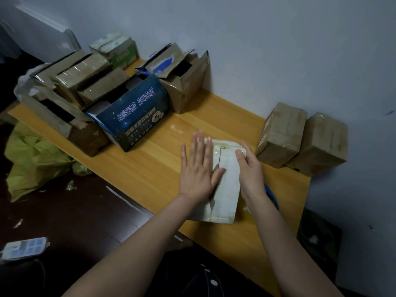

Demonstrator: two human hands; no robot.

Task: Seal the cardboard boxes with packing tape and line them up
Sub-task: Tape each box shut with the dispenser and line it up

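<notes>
Flat and straight-fingered, my left hand [198, 166] pressed on the top flaps of the small white cardboard box [227, 185], while my right hand [249, 170] clasped its right edge, thumb on top. That box sat on the yellow wooden table [154, 163]. To its right, two taped brown cardboard boxes [280, 133] stood touching each other by the wall.

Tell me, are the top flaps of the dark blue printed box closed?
No, the dark blue printed box stands with its top open, and its white inside shows.
</notes>
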